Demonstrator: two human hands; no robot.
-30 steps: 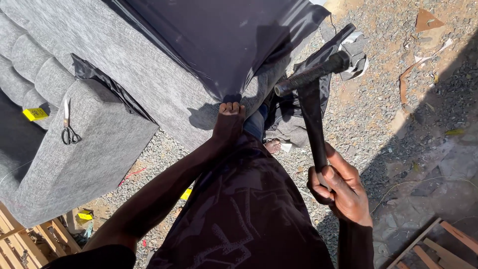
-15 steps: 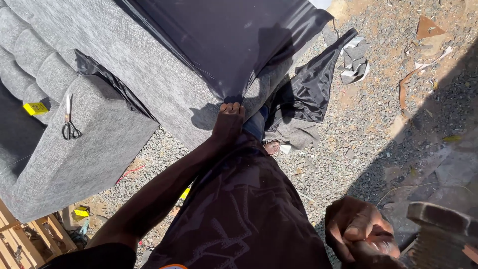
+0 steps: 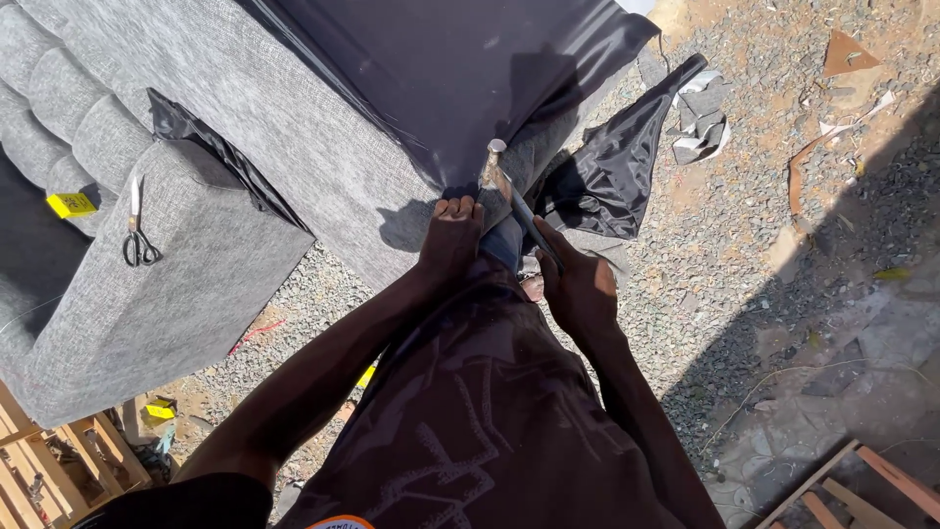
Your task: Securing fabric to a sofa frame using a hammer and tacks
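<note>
Yellow label (image 3: 71, 204) on grey sofa (image 3: 147, 304)

Grey woven-fabric sofa (image 3: 323, 167); glossy black lining sheet (image 3: 460, 69); black-handled steel scissors (image 3: 137, 235); small yellow tag (image 3: 71, 204); grey gravel ground (image 3: 744, 225).

Harsh sunlight, hard shadows, sharp focus

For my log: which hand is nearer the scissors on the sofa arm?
Left. The left hand presses the black fabric's edge, on the scissors' side; the right hand, gripping the hammer, lies farther away.
</note>
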